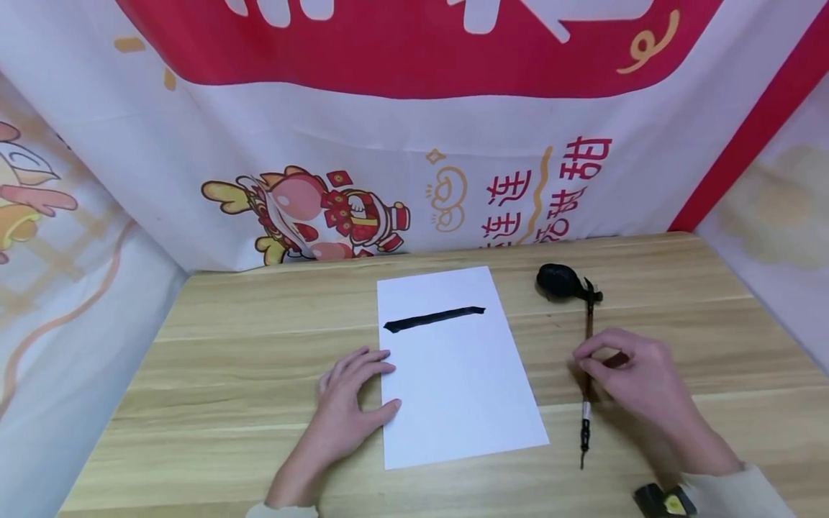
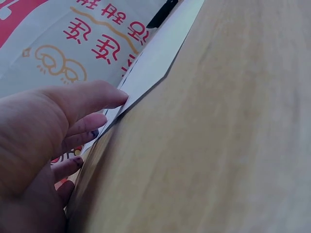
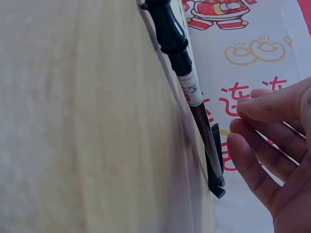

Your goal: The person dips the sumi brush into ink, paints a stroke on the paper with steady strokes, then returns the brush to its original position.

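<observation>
A white sheet of paper [image 1: 453, 388] lies on the table with one thick black brush stroke [image 1: 434, 319] near its top. My left hand [image 1: 352, 406] rests at the sheet's left edge, thumb and fingertips on the paper. In the left wrist view the thumb [image 2: 97, 94] overlaps the paper's border. A writing brush [image 1: 588, 388] lies at the right, its black knobbed end toward me and its far end at a small black rest [image 1: 591, 292]. Over the brush's shaft hovers my right hand [image 1: 637, 370], thumb and fingers bent. The right wrist view shows these fingers [image 3: 245, 150] beside the shaft, holding nothing.
Beyond the brush stands a round black ink dish [image 1: 555, 280]. By the right sleeve sits a small black object [image 1: 660, 500] with a yellow patch. A printed cloth [image 1: 311, 122] hangs behind the wooden table [image 1: 259, 345].
</observation>
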Tool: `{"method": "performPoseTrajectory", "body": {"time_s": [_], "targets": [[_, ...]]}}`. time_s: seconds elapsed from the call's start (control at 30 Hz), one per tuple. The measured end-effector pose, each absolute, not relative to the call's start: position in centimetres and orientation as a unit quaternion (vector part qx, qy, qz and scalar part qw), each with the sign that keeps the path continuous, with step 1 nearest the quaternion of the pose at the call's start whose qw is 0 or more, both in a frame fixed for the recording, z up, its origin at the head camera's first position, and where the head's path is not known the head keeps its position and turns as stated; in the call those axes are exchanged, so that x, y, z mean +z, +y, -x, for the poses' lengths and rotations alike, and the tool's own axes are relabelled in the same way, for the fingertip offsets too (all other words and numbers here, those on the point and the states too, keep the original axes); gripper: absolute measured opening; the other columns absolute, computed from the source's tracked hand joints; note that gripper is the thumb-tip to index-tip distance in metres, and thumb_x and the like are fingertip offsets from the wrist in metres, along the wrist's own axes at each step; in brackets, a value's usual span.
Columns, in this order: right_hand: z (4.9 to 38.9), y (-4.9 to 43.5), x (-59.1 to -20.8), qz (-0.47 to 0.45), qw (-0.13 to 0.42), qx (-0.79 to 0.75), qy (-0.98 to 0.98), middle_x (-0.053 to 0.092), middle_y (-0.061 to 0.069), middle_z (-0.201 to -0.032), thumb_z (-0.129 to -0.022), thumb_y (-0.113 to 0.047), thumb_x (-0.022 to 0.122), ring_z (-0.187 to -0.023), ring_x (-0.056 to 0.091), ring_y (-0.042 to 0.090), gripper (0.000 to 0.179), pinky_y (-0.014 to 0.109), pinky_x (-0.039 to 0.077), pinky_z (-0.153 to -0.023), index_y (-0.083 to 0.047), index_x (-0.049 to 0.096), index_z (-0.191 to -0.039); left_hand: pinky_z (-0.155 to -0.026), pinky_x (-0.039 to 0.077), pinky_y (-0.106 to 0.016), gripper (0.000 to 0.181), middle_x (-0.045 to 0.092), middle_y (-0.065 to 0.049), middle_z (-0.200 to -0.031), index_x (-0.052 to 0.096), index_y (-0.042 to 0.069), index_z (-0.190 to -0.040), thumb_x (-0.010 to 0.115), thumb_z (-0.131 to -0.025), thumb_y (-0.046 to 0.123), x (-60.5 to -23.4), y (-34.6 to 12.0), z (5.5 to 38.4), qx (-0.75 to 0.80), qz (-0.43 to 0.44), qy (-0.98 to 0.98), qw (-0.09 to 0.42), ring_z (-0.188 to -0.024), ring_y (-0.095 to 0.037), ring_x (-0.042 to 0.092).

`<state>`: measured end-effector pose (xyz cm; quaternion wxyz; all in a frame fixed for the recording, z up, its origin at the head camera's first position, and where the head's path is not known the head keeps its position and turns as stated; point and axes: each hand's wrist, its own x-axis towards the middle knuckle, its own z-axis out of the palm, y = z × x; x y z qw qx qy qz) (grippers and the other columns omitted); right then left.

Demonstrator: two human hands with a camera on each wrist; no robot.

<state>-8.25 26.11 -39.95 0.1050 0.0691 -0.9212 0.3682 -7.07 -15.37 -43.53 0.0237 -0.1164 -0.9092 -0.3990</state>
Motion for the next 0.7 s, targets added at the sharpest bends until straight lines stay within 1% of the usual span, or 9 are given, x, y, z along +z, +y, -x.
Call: {"method": "performPoseTrajectory", "body": {"time_s": [0.13,0.33,0.43,0.57,0.6,0.63,0.67,0.7], "targets": [[8.2,26.0,-39.9,-0.080,0.121,0.371,-0.917,0.082,0.002,-0.096,-0.082,0.009,0.084,-0.075,0.070,0.000,0.028,0.019,0.059,-0.063,-0.018,0.082,-0.091,-0.119,0.018,-0.069,0.046,0.064,-0.003,-0.154,0.074,0.018,-0.126,0.090,-0.083,0.018,-43.5,-15.5,7.0,-0.401,0.115,-0.908,0.027,-0.154,-0.040,0.042],[8.1,26.2,-39.7,-0.076,0.118,0.380,-0.914,0.081,0.003,-0.100,-0.087,0.001,0.085,-0.074,0.070,-0.001,0.020,0.018,0.059,-0.065,-0.016,0.081,-0.097,-0.120,0.017,-0.069,0.042,0.064,0.001,-0.153,0.074,0.021,-0.127,0.087,-0.087,0.019,-43.5,-15.5,7.0,-0.409,0.112,-0.905,0.017,-0.156,-0.037,0.040],[8.2,26.2,-39.5,-0.081,0.123,0.374,-0.916,0.080,0.002,-0.100,-0.088,-0.001,0.085,-0.078,0.070,-0.003,0.019,0.018,0.059,-0.067,-0.016,0.081,-0.099,-0.120,0.017,-0.069,0.039,0.063,0.002,-0.153,0.074,0.021,-0.127,0.084,-0.089,0.018,-43.4,-15.4,7.1,-0.411,0.112,-0.905,0.013,-0.157,-0.037,0.039],[8.4,25.9,-39.3,-0.100,0.147,0.364,-0.914,0.080,0.003,-0.102,-0.089,-0.003,0.086,-0.085,0.068,-0.004,0.018,0.016,0.059,-0.069,-0.016,0.081,-0.100,-0.120,0.017,-0.069,0.039,0.063,0.002,-0.153,0.074,0.021,-0.125,0.084,-0.088,0.016,-43.5,-15.3,7.2,-0.410,0.116,-0.904,0.018,-0.156,-0.036,0.040],[8.5,25.8,-39.2,-0.110,0.159,0.356,-0.914,0.080,0.003,-0.102,-0.088,-0.003,0.087,-0.085,0.070,0.000,0.019,0.016,0.060,-0.069,-0.015,0.081,-0.102,-0.120,0.017,-0.070,0.039,0.063,0.001,-0.154,0.074,0.021,-0.125,0.084,-0.088,0.015,-43.5,-15.3,7.2,-0.411,0.117,-0.904,0.019,-0.156,-0.037,0.040],[8.7,25.7,-39.0,-0.122,0.173,0.343,-0.915,0.080,0.005,-0.104,-0.087,-0.004,0.087,-0.086,0.072,0.004,0.022,0.020,0.061,-0.070,-0.014,0.080,-0.106,-0.121,0.017,-0.071,0.039,0.062,0.000,-0.154,0.074,0.021,-0.125,0.085,-0.088,0.014,-43.4,-15.3,7.2,-0.411,0.119,-0.903,0.021,-0.154,-0.037,0.042],[8.9,25.6,-38.7,-0.132,0.184,0.325,-0.918,0.080,0.007,-0.109,-0.088,-0.007,0.088,-0.089,0.074,0.010,0.026,0.025,0.063,-0.072,-0.012,0.079,-0.111,-0.121,0.018,-0.071,0.040,0.061,-0.001,-0.155,0.074,0.019,-0.126,0.085,-0.088,0.014,-43.2,-15.4,7.2,-0.411,0.122,-0.903,0.024,-0.154,-0.038,0.042],[9.1,25.4,-38.3,-0.140,0.191,0.305,-0.922,0.079,0.011,-0.115,-0.088,-0.012,0.089,-0.096,0.075,0.018,0.033,0.034,0.065,-0.076,-0.011,0.077,-0.119,-0.123,0.019,-0.072,0.041,0.059,-0.003,-0.158,0.073,0.018,-0.128,0.084,-0.089,0.014,-42.9,-15.5,7.2,-0.408,0.121,-0.905,0.023,-0.154,-0.038,0.042]]}}
